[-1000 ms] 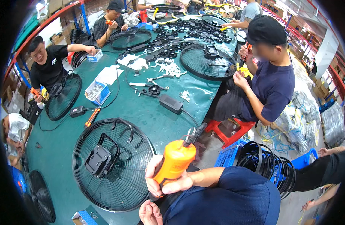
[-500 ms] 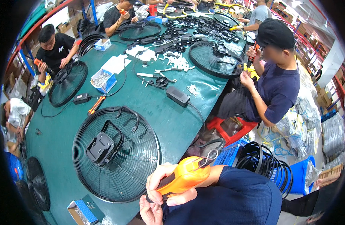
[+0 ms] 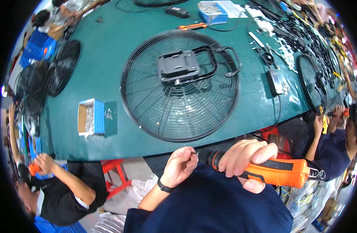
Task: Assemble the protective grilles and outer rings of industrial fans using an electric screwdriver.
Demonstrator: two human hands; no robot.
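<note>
My right hand (image 3: 246,157) is wrapped round an orange and black electric screwdriver (image 3: 293,173), held level at the front of my body with its dark nose toward the left. At that nose, the fingers of my left hand (image 3: 180,167) are pinched together around something too small to make out. Just beyond both hands, a round black wire fan guard (image 3: 159,116) lies flat on the green table (image 3: 264,112). A black mounting block (image 3: 178,65) with a looped bracket sits on the guard. Neither hand touches the guard.
Left of the guard stands an open blue and white box of small metal screws (image 3: 95,120), with loose ones beside it. An orange-handled tool (image 3: 193,26) and a black power adapter (image 3: 274,82) lie farther off. Co-workers sit at both sides, including a person (image 3: 333,143) at right.
The view has swung left, so the guard now appears farther right and the screw box fully shows. My left hand has come into clearer sight by the screwdriver's nose; my right hand still grips the tool.
</note>
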